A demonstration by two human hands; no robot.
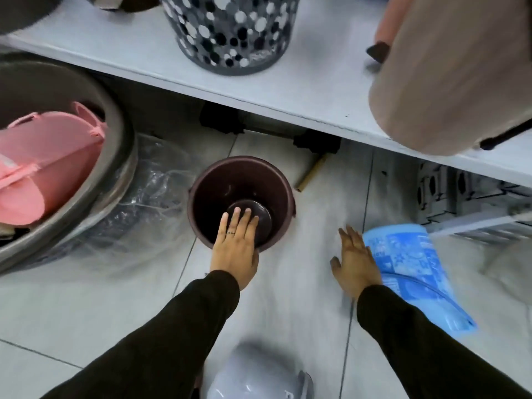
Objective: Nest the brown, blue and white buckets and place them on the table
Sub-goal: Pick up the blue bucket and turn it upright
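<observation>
A dark brown bucket stands upright on the tiled floor under the table's edge. My left hand lies over its near rim with the fingers straight and reaching into the opening. A blue patterned bucket lies tilted on its side at the right. Beside its left wall is my right hand, fingers spread and holding nothing. Between my arms, at the bottom edge, a pale white-grey bucket is partly in view. The white table runs across the top.
On the table stand a grey dotted basket and a beige bucket. At the left, a large grey basin holds a pink bucket, with clear plastic wrap beside it. A cardboard tube lies under the table.
</observation>
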